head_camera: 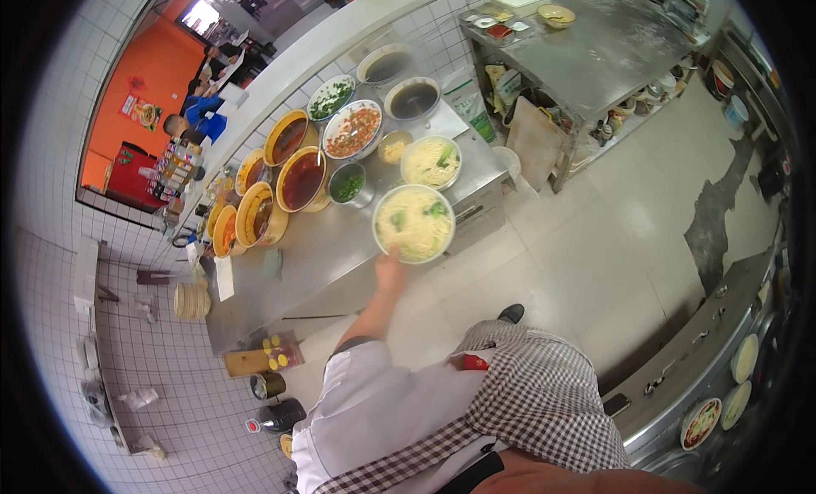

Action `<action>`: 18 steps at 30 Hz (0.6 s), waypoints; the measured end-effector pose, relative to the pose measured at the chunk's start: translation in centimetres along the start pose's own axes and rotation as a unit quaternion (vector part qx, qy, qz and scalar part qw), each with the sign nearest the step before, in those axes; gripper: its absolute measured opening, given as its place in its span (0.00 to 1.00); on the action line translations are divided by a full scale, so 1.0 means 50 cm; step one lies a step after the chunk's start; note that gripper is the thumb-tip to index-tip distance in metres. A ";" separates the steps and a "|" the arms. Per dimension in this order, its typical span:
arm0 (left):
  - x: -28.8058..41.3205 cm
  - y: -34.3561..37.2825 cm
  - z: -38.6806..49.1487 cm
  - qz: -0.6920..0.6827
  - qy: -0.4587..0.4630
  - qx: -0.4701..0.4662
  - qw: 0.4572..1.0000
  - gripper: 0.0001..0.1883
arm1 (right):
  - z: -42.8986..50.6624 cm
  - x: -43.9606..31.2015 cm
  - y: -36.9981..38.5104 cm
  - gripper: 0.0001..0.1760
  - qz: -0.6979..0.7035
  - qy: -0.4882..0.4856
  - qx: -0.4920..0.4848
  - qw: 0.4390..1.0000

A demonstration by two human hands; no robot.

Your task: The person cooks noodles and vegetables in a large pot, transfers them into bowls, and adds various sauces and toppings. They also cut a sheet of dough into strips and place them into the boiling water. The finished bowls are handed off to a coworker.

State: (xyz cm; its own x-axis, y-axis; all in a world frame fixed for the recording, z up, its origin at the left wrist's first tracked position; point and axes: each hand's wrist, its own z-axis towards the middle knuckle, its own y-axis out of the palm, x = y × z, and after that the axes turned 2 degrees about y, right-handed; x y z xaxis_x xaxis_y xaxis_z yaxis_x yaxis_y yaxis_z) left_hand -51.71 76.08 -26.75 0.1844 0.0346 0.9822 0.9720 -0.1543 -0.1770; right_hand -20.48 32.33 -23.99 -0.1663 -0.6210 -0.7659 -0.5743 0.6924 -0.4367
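Observation:
My left hand (390,274) holds a white-rimmed bowl of noodles with green leaves (414,221), its thumb over the near rim. In the picture the bowl overlaps the front edge of the steel counter (319,264); whether it touches the counter cannot be told. Just beyond it stands a second bowl of noodles with greens (430,163). To its left is a steel pot of chopped green herbs (348,184), with a small bowl of minced yellowish food (395,147) behind. My right hand is out of view; bare skin of an arm shows along the bottom edge.
Tubs of red sauce (301,179) and a bowl of diced red topping (352,130) crowd the counter, near a bowl of dark liquid (413,99). A steel worktable (586,54) stands behind. At lower right, a stove (695,328) has several filled bowls (701,424) beyond its front.

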 end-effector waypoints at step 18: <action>-0.042 0.128 0.051 -0.348 -0.253 0.153 0.889 0.38 | -0.030 0.000 0.007 0.17 0.125 0.123 -0.078 0.982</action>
State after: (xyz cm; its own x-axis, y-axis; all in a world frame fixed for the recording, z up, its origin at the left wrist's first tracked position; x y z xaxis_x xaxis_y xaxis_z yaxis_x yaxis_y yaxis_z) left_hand -45.49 77.55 -30.11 -0.5116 0.4689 0.7201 0.8559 0.3524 0.3786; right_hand -21.88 32.04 -23.46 -0.4940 -0.5225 -0.6950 -0.6034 0.7815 -0.1586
